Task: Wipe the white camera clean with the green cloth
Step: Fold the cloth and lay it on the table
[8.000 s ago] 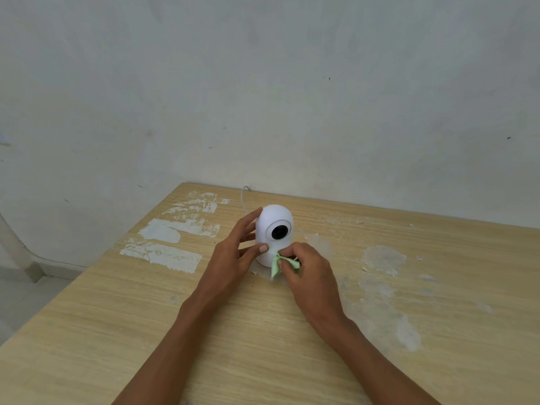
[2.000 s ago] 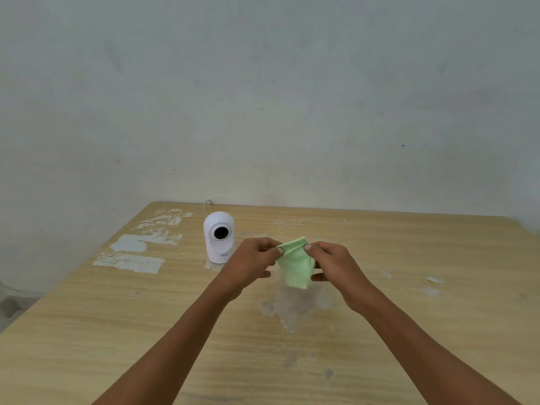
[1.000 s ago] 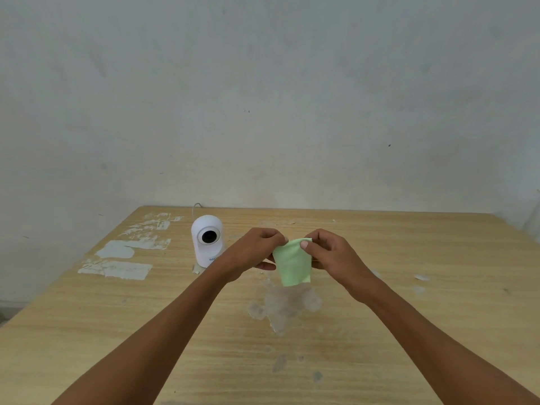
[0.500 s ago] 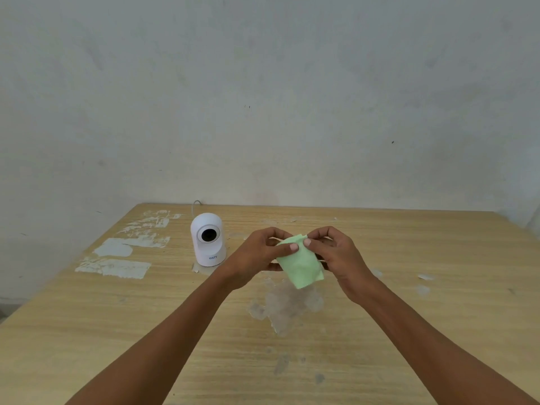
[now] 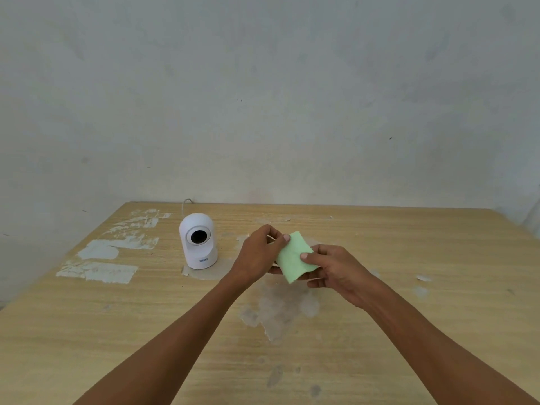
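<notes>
White camera point(image 5: 199, 241) upright, worn wooden table point(image 5: 87, 317), plaster wall point(image 5: 263, 97)

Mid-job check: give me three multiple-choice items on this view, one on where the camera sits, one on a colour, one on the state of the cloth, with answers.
1. Where does the white camera stand relative to the hands?
A. To their left, on the table
B. Between them
C. To their right

2. What colour is the cloth?
A. Blue
B. Light green
C. Red

3. What state is the cloth in?
A. Flat on the table
B. Draped over the camera
C. Held up by both hands

Answers: 1 A, the camera stands upright left of the left hand, untouched. 2 B, it shows pale green. 3 C, the left hand and right hand each pinch it above the table.
</notes>
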The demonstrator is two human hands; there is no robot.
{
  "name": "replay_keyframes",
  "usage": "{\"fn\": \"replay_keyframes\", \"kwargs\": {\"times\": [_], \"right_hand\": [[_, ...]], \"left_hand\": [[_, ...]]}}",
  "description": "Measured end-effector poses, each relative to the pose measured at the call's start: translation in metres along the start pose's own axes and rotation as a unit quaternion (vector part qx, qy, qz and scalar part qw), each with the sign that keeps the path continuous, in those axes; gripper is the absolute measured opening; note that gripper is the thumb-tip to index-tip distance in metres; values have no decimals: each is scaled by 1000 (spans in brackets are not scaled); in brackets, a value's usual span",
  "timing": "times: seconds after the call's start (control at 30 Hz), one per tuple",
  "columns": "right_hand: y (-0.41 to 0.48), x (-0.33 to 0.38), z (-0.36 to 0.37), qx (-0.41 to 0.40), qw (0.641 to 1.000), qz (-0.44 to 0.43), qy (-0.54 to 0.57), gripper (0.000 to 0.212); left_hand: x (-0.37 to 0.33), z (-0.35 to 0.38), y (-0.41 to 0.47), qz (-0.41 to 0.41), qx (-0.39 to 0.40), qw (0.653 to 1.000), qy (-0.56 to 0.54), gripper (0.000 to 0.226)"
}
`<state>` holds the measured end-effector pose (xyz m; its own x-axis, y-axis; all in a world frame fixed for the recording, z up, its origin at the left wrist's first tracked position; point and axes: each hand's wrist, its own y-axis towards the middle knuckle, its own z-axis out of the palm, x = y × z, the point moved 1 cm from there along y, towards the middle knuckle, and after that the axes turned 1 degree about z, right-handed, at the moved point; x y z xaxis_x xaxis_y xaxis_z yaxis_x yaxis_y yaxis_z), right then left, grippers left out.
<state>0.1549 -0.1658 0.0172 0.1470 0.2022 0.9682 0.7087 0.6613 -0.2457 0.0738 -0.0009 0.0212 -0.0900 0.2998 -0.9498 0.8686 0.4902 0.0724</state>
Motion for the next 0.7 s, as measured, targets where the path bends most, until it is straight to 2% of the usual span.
{"fn": "replay_keyframes", "kwargs": {"times": [0.1, 0.2, 0.3, 0.37, 0.4, 0.47, 0.5, 0.6, 0.7], "right_hand": [[12, -1, -9, -44, 998, -17, -40, 11], [28, -4, -17, -85, 988, -29, -123, 14], [41, -9, -18, -121, 969, -46, -212, 23], [39, -13, -17, -166, 938, -83, -293, 26], [36, -15, -15, -190, 910, -121, -348, 26], [23, -19, -7, -203, 849, -214, -440, 23], [17, -22, -2, -184, 828, -242, -471, 23], [13, -37, 6, -114, 792, -236, -551, 30], [17, -42, 5, -127, 785, -237, -559, 32]], "left_hand": [[11, 3, 6, -35, -5, 999, 6, 29], [23, 8, 11, -21, -4, 989, 149, 27], [29, 13, 10, -6, -47, 959, 278, 32], [30, 14, 7, 55, -74, 939, 332, 32], [31, 14, 6, 103, -67, 929, 349, 30], [34, 15, 1, 173, -17, 904, 391, 29], [36, 15, -1, 187, 11, 889, 418, 30], [44, 17, -6, 180, 18, 868, 463, 34], [46, 20, -7, 168, -8, 867, 469, 37]]}}
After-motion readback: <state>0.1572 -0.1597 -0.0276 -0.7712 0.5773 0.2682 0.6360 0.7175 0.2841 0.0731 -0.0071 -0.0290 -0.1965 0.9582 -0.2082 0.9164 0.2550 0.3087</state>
